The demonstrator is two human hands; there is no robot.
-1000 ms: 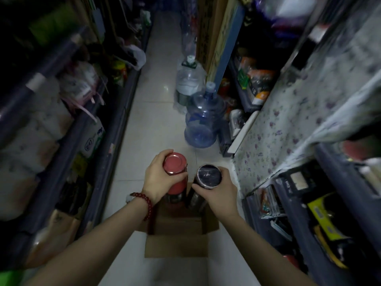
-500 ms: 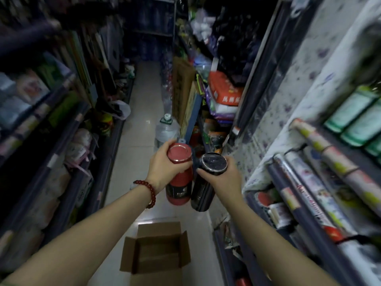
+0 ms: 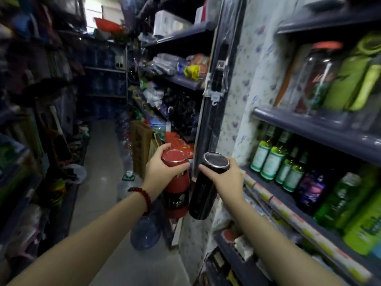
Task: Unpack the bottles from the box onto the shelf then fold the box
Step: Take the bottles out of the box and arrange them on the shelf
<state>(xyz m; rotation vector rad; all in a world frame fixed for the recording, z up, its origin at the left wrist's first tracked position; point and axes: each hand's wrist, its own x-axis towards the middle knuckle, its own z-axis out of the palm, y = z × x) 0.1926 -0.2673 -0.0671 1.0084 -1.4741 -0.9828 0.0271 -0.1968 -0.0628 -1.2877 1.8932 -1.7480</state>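
My left hand [image 3: 158, 172] grips a red bottle [image 3: 176, 188] by its top, a black label band round its lower half. Beside it my right hand [image 3: 225, 176] grips a black bottle [image 3: 203, 195] near its lid. Both bottles hang upright in the air, almost touching, at the left end of the grey shelf [image 3: 305, 129] on my right. The cardboard box is out of view.
The right-hand shelves hold green bottles [image 3: 268, 159], purple bottles [image 3: 311, 188], tall green containers [image 3: 348, 83] and patterned paper rolls [image 3: 288, 211]. A floral sheet [image 3: 243, 104] covers the shelf end. Large blue water jugs [image 3: 144, 234] stand on the aisle floor. Stocked shelves line the left.
Both hands have lifted the red and black bottles up out of the box to shelf height. My view has risen and turned right, and the box has left the frame.
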